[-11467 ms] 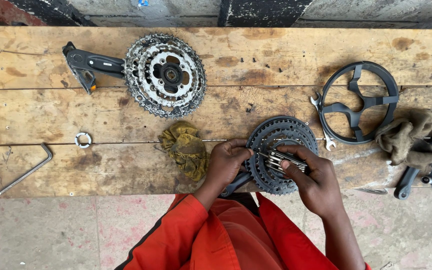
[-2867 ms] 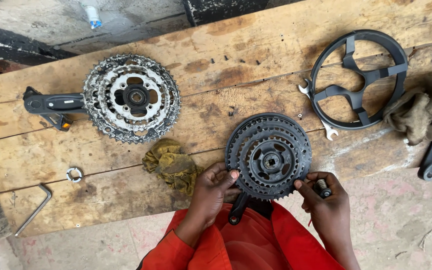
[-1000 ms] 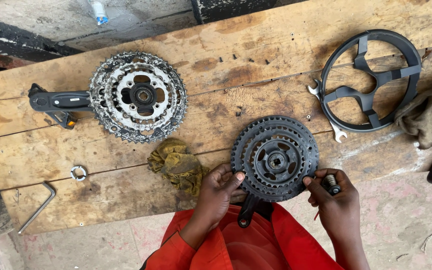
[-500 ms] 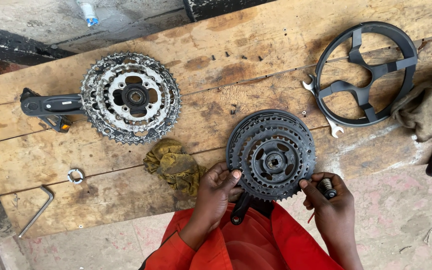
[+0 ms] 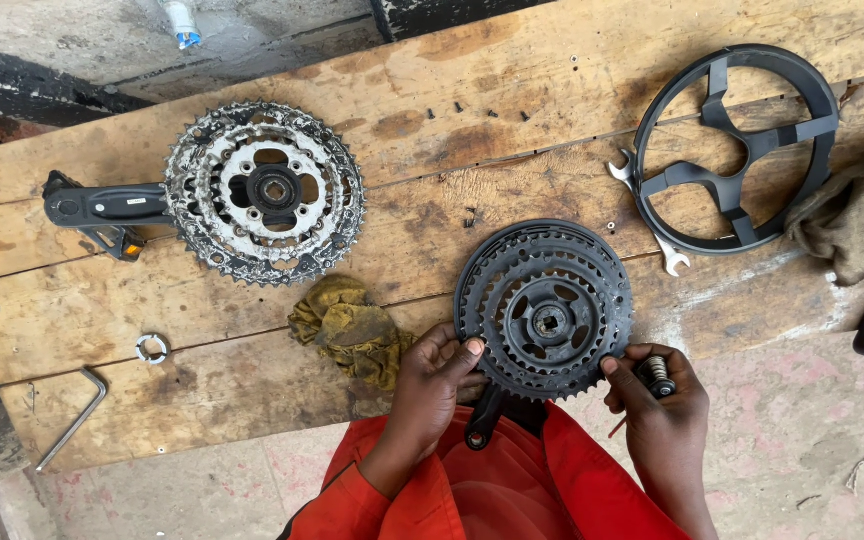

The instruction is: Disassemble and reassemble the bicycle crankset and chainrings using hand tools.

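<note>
Seen from above: a plank counter (image 5: 552, 120) with a black crankset (image 5: 544, 310) lying flat near its front edge, chainrings up, crank arm (image 5: 485, 418) running out from under the rings toward 7 o'clock and past the edge, over the orange clothing below. Long axis therefore from the ring hub down and slightly left, toward the body. Left hand (image 5: 432, 385) at 8 o'clock of the rings, thumb pressed onto the toothed rim, fingers curled beneath, so closed on the crankset's edge. Right hand (image 5: 657, 400) at 4 o'clock, index finger (image 5: 620, 378) touching the outer teeth, remaining fingers wrapped round a small tool with a coiled spring end (image 5: 658, 372); exact kind too small to tell. Both hands in contact with the rim, neither clearly nearer; crank arm closer to the left one. Just beside the left hand at 10 o'clock, a crumpled yellowish rag (image 5: 350, 330). Further off at 10 o'clock, a second crankset, grimy and silver (image 5: 264, 192), arm pointing to 9 o'clock. At 2 o'clock, a black chain guard ring (image 5: 735, 148) with an open-ended spanner (image 5: 652, 228) partly under it. At far left, a small lock ring (image 5: 152, 348) and a hex key (image 5: 74, 415). At far right, a brown cloth (image 5: 852, 220).
</note>
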